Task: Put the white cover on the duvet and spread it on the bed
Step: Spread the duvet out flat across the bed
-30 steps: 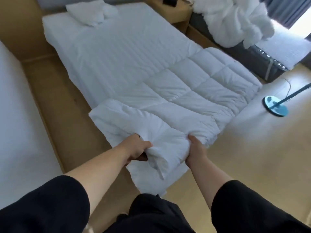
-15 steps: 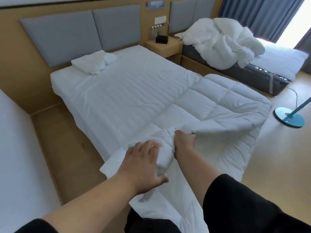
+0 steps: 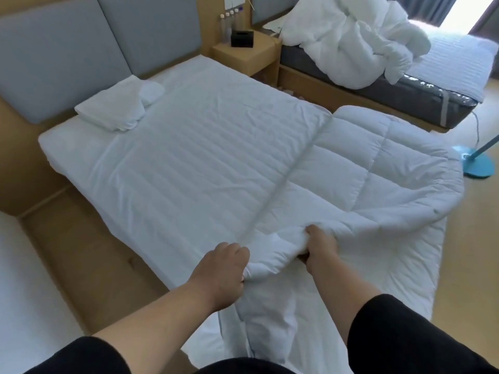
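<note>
1. The white quilted duvet (image 3: 364,168) lies on the near right part of the bed (image 3: 67,147), and its near edge hangs over the foot of the bed toward the person.
2. The left hand (image 3: 221,271) grips a bunched fold of the duvet at the near edge, with the fingers curled round the cloth.
3. The right hand (image 3: 320,244) holds the same bunched fold just beside the left hand, a little farther away, and its fingers are closed round the cloth too.
4. The fold between the two hands is lifted a little above the mattress.
5. The white striped cover (image 3: 205,157) is spread flat on the left and far part of the bed, and its right edge touches the duvet.
6. A folded white pillow (image 3: 113,109) lies at the far left, near the grey padded headboard (image 3: 67,55).
7. A wooden nightstand (image 3: 259,55) with a black box (image 3: 242,39) stands at the far side, between the two beds.
8. A crumpled white bedding pile (image 3: 351,41) lies on the second bed at the far right.
9. A blue round lamp base (image 3: 478,166) stands on the wooden floor (image 3: 475,265) at the right.
</note>
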`<state>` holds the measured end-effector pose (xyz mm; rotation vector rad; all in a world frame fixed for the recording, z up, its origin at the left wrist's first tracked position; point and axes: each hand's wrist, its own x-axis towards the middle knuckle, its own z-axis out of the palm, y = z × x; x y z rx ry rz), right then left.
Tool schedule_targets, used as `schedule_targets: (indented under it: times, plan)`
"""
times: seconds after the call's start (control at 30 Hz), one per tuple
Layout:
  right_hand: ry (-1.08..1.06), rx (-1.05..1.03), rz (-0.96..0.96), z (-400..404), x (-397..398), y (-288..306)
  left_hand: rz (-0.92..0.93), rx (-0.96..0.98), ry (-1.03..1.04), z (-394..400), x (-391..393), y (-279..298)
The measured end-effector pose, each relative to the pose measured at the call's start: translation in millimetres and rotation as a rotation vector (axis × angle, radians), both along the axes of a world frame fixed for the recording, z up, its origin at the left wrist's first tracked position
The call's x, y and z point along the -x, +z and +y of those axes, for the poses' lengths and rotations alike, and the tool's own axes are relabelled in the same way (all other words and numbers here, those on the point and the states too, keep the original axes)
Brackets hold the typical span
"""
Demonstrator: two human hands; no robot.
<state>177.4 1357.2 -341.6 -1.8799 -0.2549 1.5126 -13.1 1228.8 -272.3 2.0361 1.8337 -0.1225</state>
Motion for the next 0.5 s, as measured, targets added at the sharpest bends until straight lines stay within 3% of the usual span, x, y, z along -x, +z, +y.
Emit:
schedule_targets:
  times: [0.17, 0.5]
  plan:
    - [-0.059, -0.014, -0.194, 21, 8, -2, 0.003, 0.046, -0.073, 38, 34, -3]
    - [-0.127, -0.069, -0.382, 37, 114, 12, -0.14, 0.064, -0.226, 74, 165, -21]
